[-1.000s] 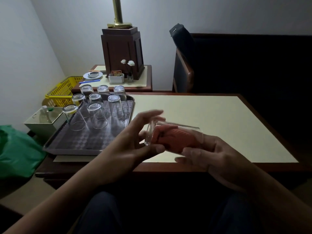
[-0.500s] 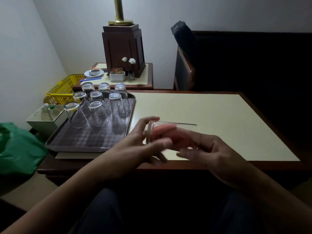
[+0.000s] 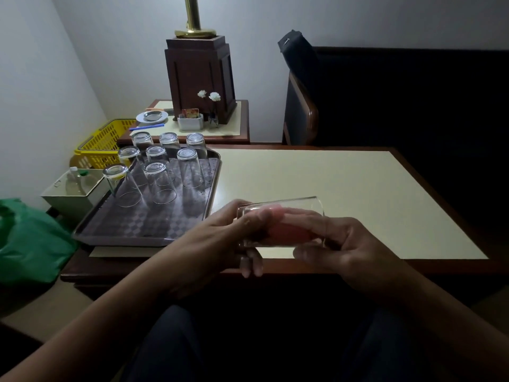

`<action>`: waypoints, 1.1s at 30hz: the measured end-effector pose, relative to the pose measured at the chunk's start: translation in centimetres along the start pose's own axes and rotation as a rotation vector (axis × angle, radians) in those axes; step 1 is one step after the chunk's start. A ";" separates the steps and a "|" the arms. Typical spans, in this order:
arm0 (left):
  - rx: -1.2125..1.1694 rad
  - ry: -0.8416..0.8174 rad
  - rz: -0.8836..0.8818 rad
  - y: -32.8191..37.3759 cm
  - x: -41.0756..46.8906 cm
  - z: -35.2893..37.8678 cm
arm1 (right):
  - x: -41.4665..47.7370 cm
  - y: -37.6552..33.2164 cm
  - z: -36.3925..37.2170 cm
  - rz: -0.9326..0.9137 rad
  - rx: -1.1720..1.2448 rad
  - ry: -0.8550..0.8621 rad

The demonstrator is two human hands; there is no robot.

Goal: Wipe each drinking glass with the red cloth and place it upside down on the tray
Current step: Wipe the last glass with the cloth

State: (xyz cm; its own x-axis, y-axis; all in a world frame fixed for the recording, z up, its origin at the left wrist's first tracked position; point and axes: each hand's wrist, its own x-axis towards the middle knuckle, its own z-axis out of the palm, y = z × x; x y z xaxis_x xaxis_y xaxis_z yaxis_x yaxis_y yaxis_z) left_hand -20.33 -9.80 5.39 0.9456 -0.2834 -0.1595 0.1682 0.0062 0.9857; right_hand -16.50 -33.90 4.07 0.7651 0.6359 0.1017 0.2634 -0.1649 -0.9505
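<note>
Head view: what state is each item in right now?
Drinking glass: on its side, held above the table edge.
Red cloth: stuffed inside that glass.
Left hand: grips the glass.
Right hand: holds the cloth inside the glass.
Tray: flat on the table.
Eight glasses: upside down on the tray.

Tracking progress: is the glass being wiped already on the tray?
No, the left hand and right hand hold the glass sideways, off the tray.

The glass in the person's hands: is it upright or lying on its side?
On its side: the glass lies roughly level, with the red cloth stuffed inside.
</note>
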 end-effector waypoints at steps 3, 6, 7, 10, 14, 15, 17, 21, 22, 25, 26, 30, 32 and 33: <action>0.258 0.025 0.269 -0.7 0.0 -0.6 | -0.1 0.1 -0.3 0.089 0.270 -0.106; 0.468 0.035 0.478 -0.6 0.0 -1.1 | 0.1 -0.2 -0.5 0.160 0.483 -0.128; 0.435 0.047 0.457 -0.7 0.0 -1.0 | 0.0 -0.2 -0.5 0.140 0.444 -0.107; 0.055 0.000 0.076 0.0 0.1 -0.5 | 0.1 -0.2 -0.2 0.009 0.026 -0.007; -0.076 -0.010 -0.003 0.1 0.2 -0.9 | -0.1 0.0 0.8 -0.004 0.039 -0.054; -0.010 -0.012 0.083 0.1 0.0 -1.1 | -0.1 0.0 0.9 0.012 0.138 -0.112; 0.168 -0.074 0.300 0.3 -0.5 -1.4 | -0.1 -0.2 0.9 0.073 0.399 -0.220; 0.277 -0.026 0.372 0.6 -0.7 -1.0 | 0.1 -0.8 0.3 0.134 0.452 -0.098; 0.174 -0.021 0.274 0.8 -0.5 -0.9 | 0.1 -1.0 0.3 0.084 0.275 -0.054; -0.113 -0.072 -0.027 1.2 -0.2 -0.6 | -0.2 -1.3 0.7 -0.063 -0.075 -0.059; -0.118 -0.048 -0.049 0.9 -0.1 -0.7 | -0.3 -1.1 0.8 -0.053 -0.058 -0.098; -0.014 0.005 0.224 0.0 -0.2 -1.5 | 0.0 -0.8 0.8 0.081 0.402 -0.243; 0.195 -0.001 0.388 -0.2 -0.4 -1.7 | 0.4 -0.8 0.6 0.187 0.587 -0.136; 0.252 0.015 0.408 -0.3 -0.3 -1.6 | 0.5 -0.6 0.5 0.208 0.585 -0.071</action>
State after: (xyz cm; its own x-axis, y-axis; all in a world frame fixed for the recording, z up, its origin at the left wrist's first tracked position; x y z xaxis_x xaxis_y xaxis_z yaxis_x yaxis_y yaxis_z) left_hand -20.27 -8.17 5.03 0.9244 -0.2927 0.2444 -0.2888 -0.1192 0.9499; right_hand -16.54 -33.12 4.55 0.7195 0.6868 -0.1032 -0.2675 0.1369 -0.9538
